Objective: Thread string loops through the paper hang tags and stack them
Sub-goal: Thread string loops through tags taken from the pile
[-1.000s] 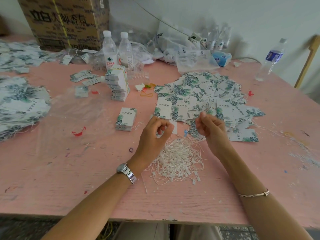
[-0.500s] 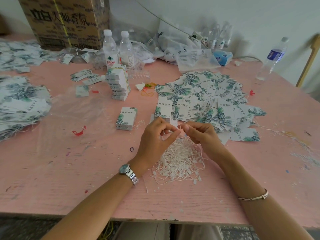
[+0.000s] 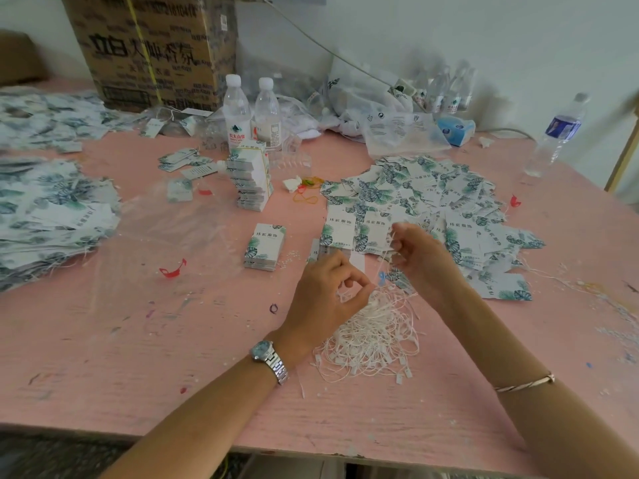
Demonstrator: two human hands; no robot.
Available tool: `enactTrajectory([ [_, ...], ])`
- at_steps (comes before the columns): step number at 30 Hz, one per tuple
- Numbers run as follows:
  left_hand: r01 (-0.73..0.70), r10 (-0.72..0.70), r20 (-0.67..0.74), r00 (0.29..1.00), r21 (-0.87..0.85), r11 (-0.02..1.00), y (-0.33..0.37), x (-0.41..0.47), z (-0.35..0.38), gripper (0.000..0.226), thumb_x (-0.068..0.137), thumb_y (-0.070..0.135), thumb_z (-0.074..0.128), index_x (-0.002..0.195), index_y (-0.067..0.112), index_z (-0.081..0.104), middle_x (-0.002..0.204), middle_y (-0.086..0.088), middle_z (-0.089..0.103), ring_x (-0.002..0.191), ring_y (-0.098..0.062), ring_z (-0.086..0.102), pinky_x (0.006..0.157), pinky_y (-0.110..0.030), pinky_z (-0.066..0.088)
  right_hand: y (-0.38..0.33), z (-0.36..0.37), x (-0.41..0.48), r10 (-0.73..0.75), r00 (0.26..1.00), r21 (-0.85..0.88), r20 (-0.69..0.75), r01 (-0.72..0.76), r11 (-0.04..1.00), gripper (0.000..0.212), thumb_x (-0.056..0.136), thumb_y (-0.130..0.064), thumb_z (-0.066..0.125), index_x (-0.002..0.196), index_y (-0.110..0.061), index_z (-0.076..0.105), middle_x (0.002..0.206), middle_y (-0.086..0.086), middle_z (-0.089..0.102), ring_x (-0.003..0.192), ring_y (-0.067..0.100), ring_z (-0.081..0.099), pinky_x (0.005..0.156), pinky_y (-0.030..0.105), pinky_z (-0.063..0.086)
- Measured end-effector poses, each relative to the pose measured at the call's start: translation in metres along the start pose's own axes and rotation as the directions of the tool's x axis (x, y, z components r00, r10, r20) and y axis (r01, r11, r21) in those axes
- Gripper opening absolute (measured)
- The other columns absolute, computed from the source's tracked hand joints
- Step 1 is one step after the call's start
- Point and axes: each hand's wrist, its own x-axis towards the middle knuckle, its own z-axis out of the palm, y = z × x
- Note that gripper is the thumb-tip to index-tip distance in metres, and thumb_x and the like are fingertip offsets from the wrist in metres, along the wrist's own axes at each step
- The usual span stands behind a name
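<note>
**Both hands pinch one white string above the loop pile**

The left hand (image 3: 325,299) hovers near the middle of the table's near edge. Its fingers are curled in, and the thumb and forefinger tips are pressed together on a thin white string (image 3: 387,257). The right hand (image 3: 422,261) is raised a little farther from that edge, with its fingers also curled and its thumb and forefinger closed on the upper part of the same string. The string runs slack between the two hands. A pale card shows just beyond the left fingers, and I cannot tell whether that hand holds it.

Beneath both hands, a tangled pile of string loops (image 3: 373,337) lies on the pink table (image 3: 138,357). The loose hang tags (image 3: 432,202), printed with green leaves, are spread behind the right hand toward the far right corner. A small stack of tags (image 3: 264,247) sits left of the hands, and a taller stack (image 3: 250,181) stands beyond it. Threaded tags (image 3: 52,216) are heaped along the left edge.

At the far edge stands a cardboard box (image 3: 155,50), strapped shut, so its contents are hidden. Two capped clear bottles (image 3: 237,112) stand before it, and a third bottle (image 3: 556,133) is near the far right corner. Between them, the contents of the crumpled plastic bags (image 3: 397,129) are too blurred to make out.
</note>
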Motion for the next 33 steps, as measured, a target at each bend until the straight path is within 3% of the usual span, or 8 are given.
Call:
enactTrajectory([
  [5, -0.023, 0.022, 0.022, 1.000, 0.034, 0.999, -0.002, -0.001, 0.002, 0.011, 0.087, 0.027, 0.075, 0.087, 0.016, 0.074, 0.079, 0.005, 0.053, 0.073, -0.007, 0.048, 0.081, -0.035, 0.046, -0.007, -0.003, 0.015, 0.008, 0.999, 0.242, -0.049, 0.004, 0.970, 0.004, 0.089, -0.016, 0.066, 0.093, -0.013, 0.066, 0.085, -0.001, 0.071, 0.081, 0.012, 0.070, 0.071, 0.023, 0.057],
  [10, -0.046, 0.042, 0.076, 0.996, 0.050, 0.998, 0.001, -0.003, 0.002, 0.013, 0.089, 0.030, 0.068, 0.086, 0.017, 0.071, 0.082, 0.006, 0.054, 0.076, -0.006, 0.049, 0.084, -0.039, 0.044, 0.006, -0.001, 0.013, 0.034, 0.999, 0.477, -0.020, -0.020, 0.879, 0.010, 0.097, -0.009, 0.052, 0.090, -0.009, 0.059, 0.068, -0.003, 0.057, 0.052, 0.004, 0.050, 0.051, 0.015, 0.046],
  [12, -0.073, 0.067, 0.107, 0.992, 0.055, 0.996, 0.000, -0.003, 0.002, 0.009, 0.088, 0.025, 0.072, 0.085, 0.017, 0.070, 0.082, 0.006, 0.054, 0.078, -0.009, 0.052, 0.083, -0.041, 0.042, 0.010, -0.002, 0.008, 0.025, 1.000, 0.423, -0.012, -0.018, 0.906, 0.007, 0.091, -0.009, 0.055, 0.086, -0.009, 0.060, 0.062, -0.005, 0.049, 0.047, 0.004, 0.037, 0.043, 0.014, 0.035],
  [16, -0.113, 0.107, 0.089, 0.990, 0.061, 0.992, 0.001, -0.003, 0.004, 0.013, 0.090, 0.031, 0.068, 0.084, 0.019, 0.068, 0.083, 0.008, 0.054, 0.078, -0.007, 0.051, 0.082, -0.039, 0.041, 0.012, -0.006, -0.002, -0.038, 0.996, 0.037, 0.082, 0.035, 0.999, 0.015, 0.087, -0.012, 0.062, 0.075, -0.014, 0.070, 0.056, -0.007, 0.032, 0.049, 0.007, 0.022, 0.043, 0.016, 0.022],
  [22, -0.005, 0.011, -0.121, 0.993, 0.054, 0.999, -0.005, 0.003, -0.002, 0.027, 0.100, 0.030, 0.056, 0.120, 0.016, 0.067, 0.100, 0.001, 0.055, 0.083, -0.008, 0.052, 0.076, -0.042, 0.051, 0.011, 0.001, -0.012, 0.056, 0.933, -0.325, 0.355, 0.067, 0.943, 0.011, 0.085, -0.013, 0.068, 0.076, -0.014, 0.072, 0.052, -0.005, 0.035, 0.045, 0.007, 0.022, 0.041, 0.015, 0.023],
  [26, -0.049, 0.057, -0.099, 0.993, 0.083, 0.995, -0.003, 0.003, -0.002, 0.019, 0.100, 0.025, 0.059, 0.110, 0.016, 0.073, 0.101, -0.002, 0.057, 0.083, -0.016, 0.060, 0.073, -0.045, 0.052, 0.011, 0.005, -0.016, 0.083, 0.906, -0.409, 0.415, 0.105, 0.907, 0.009, 0.087, -0.012, 0.073, 0.083, -0.004, 0.071, 0.049, -0.007, 0.038, 0.043, 0.007, 0.023, 0.042, 0.016, 0.024],
  [29, -0.065, 0.078, -0.107, 0.991, 0.117, 0.991, -0.004, 0.003, -0.001, 0.015, 0.097, 0.025, 0.063, 0.104, 0.018, 0.074, 0.099, 0.000, 0.056, 0.080, -0.013, 0.055, 0.073, -0.042, 0.050, 0.011, 0.003, -0.016, 0.100, 0.915, -0.439, 0.392, 0.091, 0.894, 0.028, 0.084, -0.016, 0.074, 0.091, 0.011, 0.066, 0.046, -0.010, 0.036, 0.042, 0.008, 0.022, 0.042, 0.016, 0.023],
  [33, -0.024, 0.037, -0.111, 0.993, 0.119, 0.993, -0.007, 0.003, -0.002, 0.020, 0.095, 0.034, 0.064, 0.106, 0.019, 0.073, 0.102, 0.002, 0.056, 0.086, -0.011, 0.056, 0.078, -0.039, 0.050, 0.011, 0.001, -0.017, 0.082, 0.914, -0.433, 0.396, 0.108, 0.895, 0.022, 0.084, -0.016, 0.075, 0.088, 0.005, 0.070, 0.045, -0.008, 0.033, 0.043, 0.010, 0.020, 0.043, 0.018, 0.023],
])
